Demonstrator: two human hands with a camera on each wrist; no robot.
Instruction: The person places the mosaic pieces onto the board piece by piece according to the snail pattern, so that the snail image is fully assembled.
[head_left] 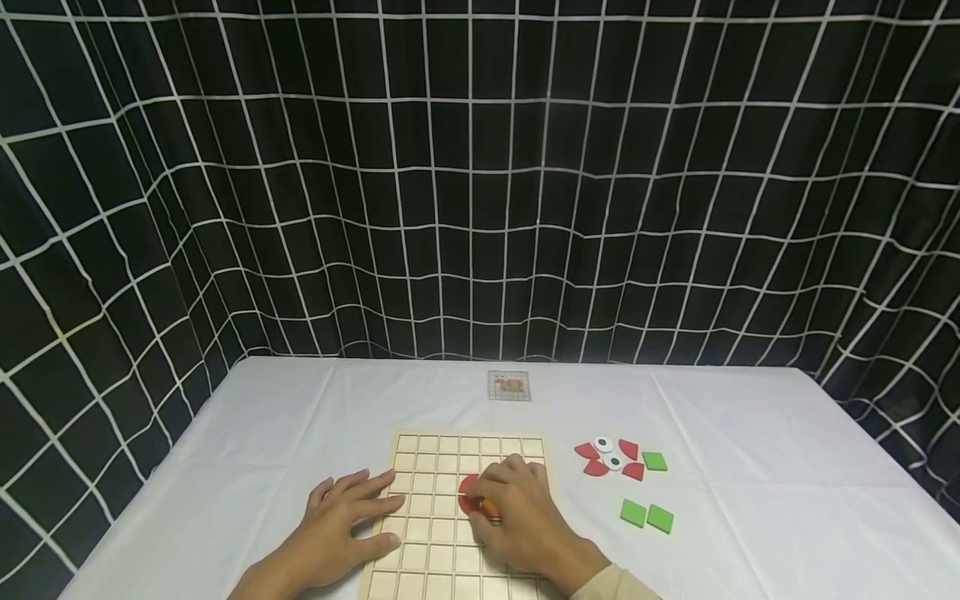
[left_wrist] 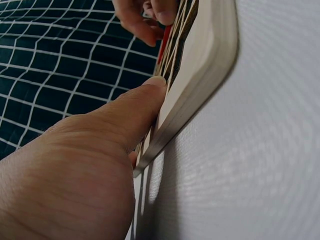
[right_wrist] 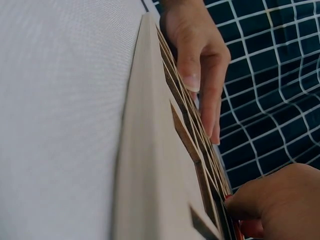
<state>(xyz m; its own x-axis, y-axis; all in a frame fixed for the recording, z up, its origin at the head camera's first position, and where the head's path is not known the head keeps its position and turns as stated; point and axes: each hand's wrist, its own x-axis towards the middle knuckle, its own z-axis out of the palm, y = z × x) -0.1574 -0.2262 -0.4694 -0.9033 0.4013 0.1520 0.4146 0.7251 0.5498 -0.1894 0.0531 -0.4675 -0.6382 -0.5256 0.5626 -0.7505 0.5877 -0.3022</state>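
Note:
A pale wooden board (head_left: 442, 531) with a grid of square recesses lies on the table. My left hand (head_left: 339, 527) rests on its left edge with fingers spread; in the left wrist view the thumb (left_wrist: 127, 112) presses on the rim. Over the board's right half, my right hand (head_left: 517, 512) has its fingers curled and pinches an orange piece (head_left: 490, 509), mostly covered by the hand. Red pieces (head_left: 467, 484) with curved edges sit in recesses beside those fingertips. From the right wrist view, the right hand (right_wrist: 280, 200) is low at the board's surface.
Right of the board lie several red wedge pieces (head_left: 628, 449), two white eye discs (head_left: 603, 444) and green square tiles (head_left: 655, 462). A small picture card (head_left: 509, 386) lies behind the board on the white tablecloth (head_left: 300, 417). Dark curtains with a white grid (head_left: 480, 208) surround the table.

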